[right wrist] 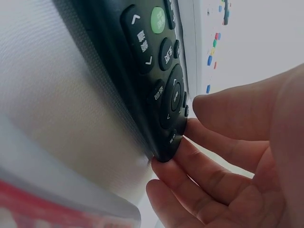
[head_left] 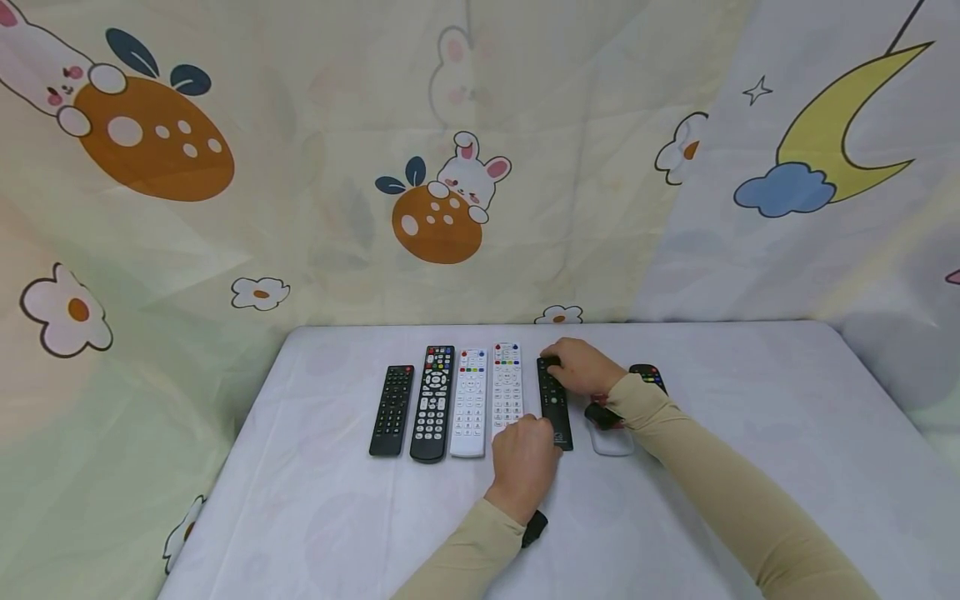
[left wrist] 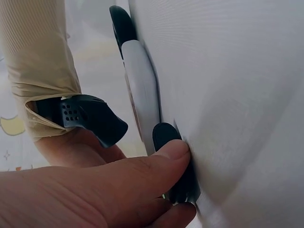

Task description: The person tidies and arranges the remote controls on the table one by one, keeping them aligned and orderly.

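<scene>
A black remote control (head_left: pixel 555 408) lies lengthwise on the white-covered table between both hands. My left hand (head_left: pixel 525 460) pinches its near end; in the left wrist view the thumb (left wrist: pixel 175 149) presses on the dark end (left wrist: pixel 165 134) with fingers beneath. Reaching across from the right, my right hand (head_left: pixel 587 367) is at the far end of the same remote. In the right wrist view, fingertips (right wrist: pixel 164 167) touch the end of the black remote (right wrist: pixel 147 85), while the thumb (right wrist: pixel 206 107) stands slightly apart from its face.
Left of the hands, a small black remote (head_left: pixel 392 410), a larger black remote (head_left: pixel 432 404) and two white remotes (head_left: pixel 469 404) (head_left: pixel 507 383) lie in a row. Partly under the right arm are a white object (head_left: pixel 612 442) and another black remote (head_left: pixel 649 375). A patterned cloth (head_left: pixel 337 208) hangs behind.
</scene>
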{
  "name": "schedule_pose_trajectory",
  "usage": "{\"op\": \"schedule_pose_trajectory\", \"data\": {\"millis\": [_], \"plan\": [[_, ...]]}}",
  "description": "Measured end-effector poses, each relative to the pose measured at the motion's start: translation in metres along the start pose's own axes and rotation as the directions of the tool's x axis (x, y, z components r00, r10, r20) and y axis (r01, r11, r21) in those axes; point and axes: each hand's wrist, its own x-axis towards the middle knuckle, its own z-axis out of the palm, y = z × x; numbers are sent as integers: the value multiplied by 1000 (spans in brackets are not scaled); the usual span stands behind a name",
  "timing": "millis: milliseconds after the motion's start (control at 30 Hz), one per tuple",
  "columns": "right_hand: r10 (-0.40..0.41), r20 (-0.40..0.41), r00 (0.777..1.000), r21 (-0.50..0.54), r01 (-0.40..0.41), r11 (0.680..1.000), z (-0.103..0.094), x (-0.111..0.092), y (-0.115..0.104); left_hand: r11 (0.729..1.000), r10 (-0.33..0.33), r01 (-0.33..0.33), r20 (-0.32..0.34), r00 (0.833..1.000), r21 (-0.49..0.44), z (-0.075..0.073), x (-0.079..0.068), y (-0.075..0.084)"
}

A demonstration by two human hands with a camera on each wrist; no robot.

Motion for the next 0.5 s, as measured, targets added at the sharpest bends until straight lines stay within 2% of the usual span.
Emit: {"op": "schedule_pose_trajectory", "data": {"millis": [167,300,433,500], "plan": [[24,6,1000,10,-24,1000,0,-2,1,1000,-3,4,19,1000,-28,-2,-1,0],[16,-42,999,32,-15,999,-1,-8,5,999,-7,8,24,1000,-53,-8,0,-2],[-16,-123,992,27,19,999,-8,-23,4,995,-32,31,-11,999,-93,-20,1,-9],[-21,-159,987,9,23,1000,-12,-31,3,994,-35,29,-60,998,-108,-27,1,-16]]}}
